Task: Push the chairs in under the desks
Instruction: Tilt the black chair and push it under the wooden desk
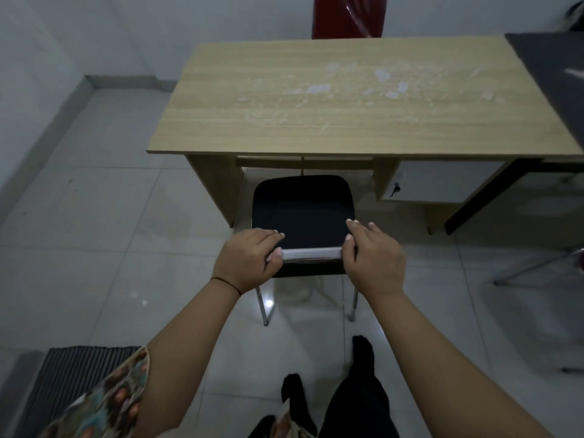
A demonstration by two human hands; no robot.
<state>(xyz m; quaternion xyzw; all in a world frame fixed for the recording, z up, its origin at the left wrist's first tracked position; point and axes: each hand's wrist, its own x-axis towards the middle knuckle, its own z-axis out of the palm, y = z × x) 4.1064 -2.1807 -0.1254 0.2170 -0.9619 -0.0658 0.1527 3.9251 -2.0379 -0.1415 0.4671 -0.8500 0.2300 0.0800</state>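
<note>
Chair backrest gripped by left hand — right hand seemingly looser, fingers extended.

**Hidden / cut off / blurred**

- Chair: far edge of the seat sits in shadow under the desk; front legs not visible. Backrest top mostly covered by both hands, only the strip between them shows.
- Left hand: palm and thumb contact hidden, fingers curl over the rail. Right hand: fingers look partly lifted, can't tell if it's actually clamped.
- Right of the grip: dark table cut by frame edge, smeared. Metal frame lower right is motion-blurred, can't identify.
- Beyond the desk: red object cropped at the top.
- Below-left of the grip: striped mat partly covered by a patterned sleeve.
- Drawer lock: too small to read.
</note>
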